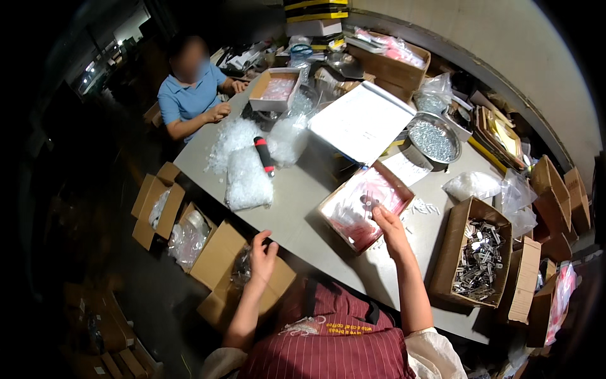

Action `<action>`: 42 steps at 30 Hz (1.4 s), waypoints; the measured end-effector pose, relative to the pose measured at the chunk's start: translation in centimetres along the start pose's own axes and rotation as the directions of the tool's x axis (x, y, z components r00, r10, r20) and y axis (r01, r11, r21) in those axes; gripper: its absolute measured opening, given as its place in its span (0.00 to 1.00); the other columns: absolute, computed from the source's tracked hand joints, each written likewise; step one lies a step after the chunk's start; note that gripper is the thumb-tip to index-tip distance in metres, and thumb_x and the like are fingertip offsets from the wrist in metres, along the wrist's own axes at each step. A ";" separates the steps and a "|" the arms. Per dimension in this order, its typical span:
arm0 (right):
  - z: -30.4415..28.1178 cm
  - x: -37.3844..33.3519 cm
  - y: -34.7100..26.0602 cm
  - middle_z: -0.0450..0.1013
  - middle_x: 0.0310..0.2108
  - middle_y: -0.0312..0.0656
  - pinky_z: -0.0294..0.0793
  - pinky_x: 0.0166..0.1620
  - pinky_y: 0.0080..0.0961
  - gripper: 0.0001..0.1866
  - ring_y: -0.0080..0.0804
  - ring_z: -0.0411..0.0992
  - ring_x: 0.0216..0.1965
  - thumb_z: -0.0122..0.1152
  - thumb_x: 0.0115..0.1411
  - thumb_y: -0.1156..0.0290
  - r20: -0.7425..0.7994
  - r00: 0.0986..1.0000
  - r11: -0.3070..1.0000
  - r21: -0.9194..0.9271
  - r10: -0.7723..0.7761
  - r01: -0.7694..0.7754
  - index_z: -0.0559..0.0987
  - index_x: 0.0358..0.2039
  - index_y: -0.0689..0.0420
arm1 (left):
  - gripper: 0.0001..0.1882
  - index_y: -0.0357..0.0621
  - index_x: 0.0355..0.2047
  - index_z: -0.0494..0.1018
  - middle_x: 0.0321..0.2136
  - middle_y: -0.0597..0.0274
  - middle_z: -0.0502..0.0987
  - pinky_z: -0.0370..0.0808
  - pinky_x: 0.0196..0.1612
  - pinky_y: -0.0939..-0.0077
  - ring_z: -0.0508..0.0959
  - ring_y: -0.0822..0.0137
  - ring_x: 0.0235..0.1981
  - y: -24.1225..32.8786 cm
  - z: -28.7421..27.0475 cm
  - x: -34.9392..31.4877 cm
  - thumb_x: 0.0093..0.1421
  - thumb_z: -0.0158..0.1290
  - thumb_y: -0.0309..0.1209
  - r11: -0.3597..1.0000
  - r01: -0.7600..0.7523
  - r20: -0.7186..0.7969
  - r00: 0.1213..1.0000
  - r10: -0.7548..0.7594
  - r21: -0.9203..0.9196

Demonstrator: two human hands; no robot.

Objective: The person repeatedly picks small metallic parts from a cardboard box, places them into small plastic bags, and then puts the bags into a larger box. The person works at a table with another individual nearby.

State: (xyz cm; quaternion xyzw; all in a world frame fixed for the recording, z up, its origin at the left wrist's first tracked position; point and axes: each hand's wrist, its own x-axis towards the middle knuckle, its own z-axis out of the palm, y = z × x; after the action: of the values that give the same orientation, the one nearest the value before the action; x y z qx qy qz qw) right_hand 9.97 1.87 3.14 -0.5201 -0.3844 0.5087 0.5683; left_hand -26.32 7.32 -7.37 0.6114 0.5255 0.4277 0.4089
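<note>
My right hand [392,232] is over the near right side of a cardboard box [329,220] on the table. Its thumb and fingers are pinched together at a small dark piece [368,203], too small to name. Under it, clear and pink plastic bags [353,211] fill the box. Off the table's front edge, my left hand [263,258] hangs in the air, fingers loosely bent and apart, holding nothing. Below that hand stands an open carton [218,256] with dark plastic-wrapped contents.
Right of my right hand stands a carton of metal clips [480,262]. A metal bowl of small silvery parts [432,139] sits behind. Beyond the box are a white board [362,123], clear plastic bags [249,180] and a red-and-black handled tool [264,156]. A person [189,95] sits at the far left.
</note>
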 end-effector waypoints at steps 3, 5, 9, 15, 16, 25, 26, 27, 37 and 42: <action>-0.1 -0.7 0.6 0.68 0.64 0.38 0.55 0.69 0.29 0.30 0.29 0.62 0.66 0.49 0.74 0.54 0.064 0.998 0.997 0.080 0.002 -0.007 0.69 0.66 0.64 | 0.25 0.36 0.61 0.65 0.55 0.47 0.74 0.77 0.53 0.62 0.75 0.55 0.57 10.0 6.0 2.1 0.67 0.56 0.31 0.971 -0.236 0.124 0.963 0.240 -0.044; -0.1 -0.9 0.4 0.66 0.66 0.39 0.53 0.70 0.31 0.30 0.30 0.60 0.67 0.49 0.74 0.54 0.070 0.997 0.998 0.054 -0.033 0.029 0.66 0.68 0.64 | 0.28 0.37 0.64 0.63 0.61 0.48 0.69 0.74 0.57 0.64 0.72 0.58 0.59 12.1 8.8 3.1 0.67 0.57 0.31 0.968 -0.152 0.245 0.949 0.199 -0.199; 0.2 -1.3 -0.1 0.59 0.71 0.43 0.50 0.72 0.31 0.29 0.35 0.55 0.72 0.47 0.75 0.60 0.108 0.989 0.995 -0.024 -0.097 0.100 0.61 0.71 0.61 | 0.32 0.39 0.63 0.64 0.54 0.47 0.75 0.75 0.55 0.60 0.75 0.51 0.56 15.4 12.5 5.1 0.60 0.63 0.30 0.947 -0.242 0.280 0.913 0.296 -0.211; -1.6 -0.7 2.6 0.57 0.72 0.47 0.59 0.68 0.33 0.32 0.37 0.57 0.70 0.54 0.73 0.59 0.035 0.974 0.907 -0.358 -0.225 0.222 0.60 0.71 0.62 | 0.29 0.45 0.59 0.72 0.38 0.59 0.80 0.73 0.54 0.64 0.78 0.62 0.47 20.8 13.6 6.8 0.56 0.62 0.30 0.835 -0.550 0.414 0.760 0.500 0.002; -1.9 -1.0 2.9 0.56 0.72 0.47 0.62 0.66 0.33 0.34 0.38 0.59 0.68 0.55 0.73 0.59 -0.015 0.979 0.929 -0.320 -0.202 0.186 0.59 0.72 0.62 | 0.27 0.45 0.58 0.72 0.38 0.60 0.80 0.73 0.52 0.66 0.78 0.64 0.46 20.6 13.8 6.5 0.57 0.62 0.30 0.894 -0.447 0.395 0.818 0.418 -0.021; -0.9 -4.6 2.6 0.75 0.51 0.45 0.74 0.53 0.27 0.23 0.28 0.75 0.47 0.55 0.72 0.59 0.007 1.000 0.997 0.074 0.012 -0.012 0.71 0.58 0.64 | 0.18 0.33 0.56 0.68 0.42 0.62 0.75 0.75 0.55 0.71 0.77 0.70 0.47 20.2 12.3 1.0 0.68 0.52 0.23 0.633 0.343 0.448 0.894 0.005 -0.694; -0.1 -5.5 1.4 0.77 0.49 0.44 0.74 0.53 0.26 0.22 0.27 0.75 0.47 0.55 0.73 0.59 0.163 0.985 0.965 0.244 0.060 -0.099 0.73 0.56 0.64 | 0.18 0.33 0.57 0.67 0.42 0.62 0.75 0.75 0.56 0.71 0.77 0.69 0.47 20.5 12.1 0.3 0.68 0.51 0.23 0.592 0.381 0.457 0.889 -0.023 -0.710; 1.2 -6.0 0.3 0.78 0.44 0.42 0.74 0.52 0.26 0.16 0.25 0.75 0.46 0.56 0.72 0.61 0.157 0.985 0.952 0.284 0.067 -0.110 0.76 0.49 0.63 | 0.18 0.34 0.57 0.66 0.45 0.59 0.75 0.74 0.57 0.71 0.76 0.69 0.49 20.8 12.0 -0.3 0.68 0.51 0.22 0.572 0.387 0.453 0.891 -0.031 -0.723; 0.0 -9.0 -1.6 0.78 0.32 0.36 0.77 0.35 0.24 0.06 0.23 0.76 0.32 0.63 0.65 0.77 -0.050 0.998 0.999 -0.025 -0.045 0.044 0.78 0.41 0.63 | 0.29 0.36 0.63 0.65 0.51 0.53 0.75 0.76 0.53 0.73 0.78 0.65 0.49 17.3 9.6 -2.7 0.62 0.60 0.25 0.905 0.174 0.631 0.766 0.124 -0.389; 1.6 -11.2 -2.8 0.80 0.32 0.46 0.78 0.40 0.30 0.10 0.30 0.79 0.34 0.66 0.62 0.72 0.202 0.978 0.759 -0.627 -0.056 0.173 0.81 0.42 0.63 | 0.16 0.37 0.50 0.77 0.40 0.51 0.80 0.81 0.43 0.73 0.84 0.61 0.41 19.3 9.1 -3.3 0.61 0.59 0.25 0.971 -0.241 0.724 0.671 0.157 0.013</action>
State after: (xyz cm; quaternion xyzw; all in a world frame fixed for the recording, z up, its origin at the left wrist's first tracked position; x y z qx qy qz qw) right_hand 6.87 -8.58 7.19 -0.6127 -0.6133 0.3534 0.3516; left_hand -12.32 1.40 7.90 0.8041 0.2763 0.1680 0.4989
